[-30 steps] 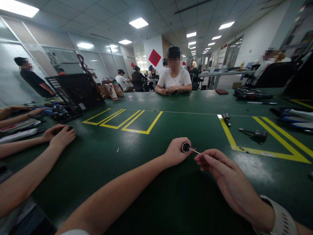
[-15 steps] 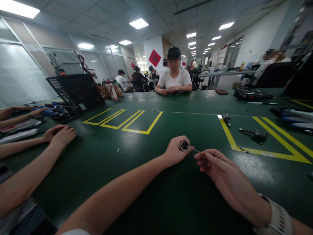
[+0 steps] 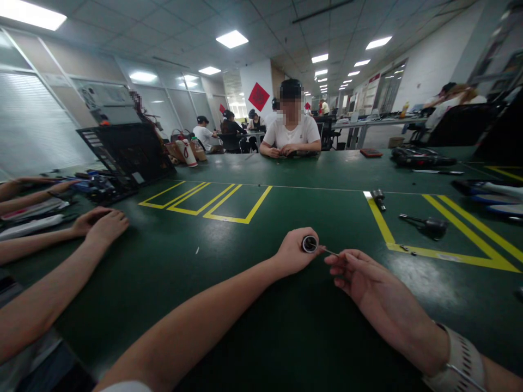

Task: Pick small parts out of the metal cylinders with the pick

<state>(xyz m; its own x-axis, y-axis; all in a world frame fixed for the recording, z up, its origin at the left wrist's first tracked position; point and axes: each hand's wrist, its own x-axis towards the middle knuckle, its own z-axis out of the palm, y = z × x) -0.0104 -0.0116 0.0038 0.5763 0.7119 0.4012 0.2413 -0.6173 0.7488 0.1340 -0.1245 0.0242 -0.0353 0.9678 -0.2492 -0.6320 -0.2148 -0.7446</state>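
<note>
My left hand (image 3: 295,251) is wrapped round a dark cylindrical part (image 3: 309,244), its round open end with a pale rim facing me. Between the thumb and fingers of my right hand (image 3: 363,275) is a thin metal rod (image 3: 330,251). The rod's far end reaches into the open end of the cylinder; its tip is hidden inside. Both hands are above the green table (image 3: 229,283). To the right, a black part with a shaft (image 3: 429,224) and a small dark cylindrical piece (image 3: 378,199) lie by the yellow tape.
Small dark bits (image 3: 404,249) lie on the tape at right. A black tool case (image 3: 423,157) and a red-brown flat object (image 3: 371,153) are farther back. Another person's forearms (image 3: 61,277) rest at left, near a black frame (image 3: 131,152). A person in white (image 3: 291,133) sits opposite.
Both hands have barely moved. The cylinder's open end has shifted slightly to the right and down, with the rod still in it.
</note>
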